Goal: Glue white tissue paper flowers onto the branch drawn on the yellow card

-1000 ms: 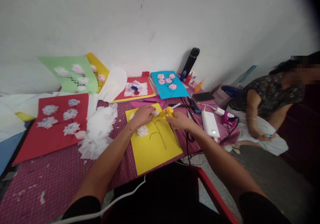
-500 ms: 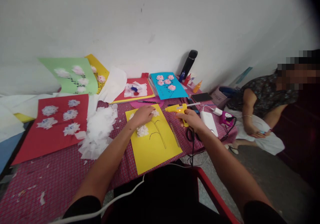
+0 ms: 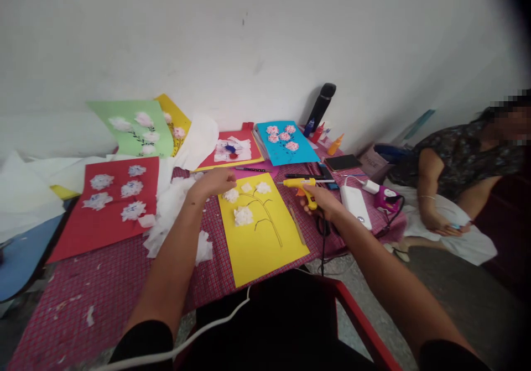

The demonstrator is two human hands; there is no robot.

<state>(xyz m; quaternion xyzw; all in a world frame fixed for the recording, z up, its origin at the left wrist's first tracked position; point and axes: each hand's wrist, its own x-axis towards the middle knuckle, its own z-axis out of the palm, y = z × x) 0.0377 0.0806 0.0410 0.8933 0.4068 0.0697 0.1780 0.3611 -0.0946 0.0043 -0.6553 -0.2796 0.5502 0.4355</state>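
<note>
A yellow paper sheet (image 3: 265,249) lies before me with a drawn branching stem on it. White crumpled-paper flowers (image 3: 243,216) sit around the stem's upper end, along with a small white piece near the top edge. My left hand (image 3: 214,184) hovers at the sheet's upper left corner, fingers curled together; what they hold, if anything, is hidden. My right hand (image 3: 326,200) grips a yellow hot glue gun (image 3: 299,184) by its handle, the nozzle pointing left over the sheet's right edge. White tissue pieces (image 3: 170,210) are heaped under and beside my left forearm.
A red sheet with paper flowers (image 3: 108,221) lies at left. Behind are a blue flower sheet (image 3: 269,152), paint bottles (image 3: 335,145) and a black flask (image 3: 322,105). A white power strip (image 3: 355,208) and glue gun cord are at right, near a seated person (image 3: 448,177).
My left hand has moved left, away from the flower at the sheet's upper right, which now shows. The glue gun stays in my right hand. The view has shifted slightly left.
</note>
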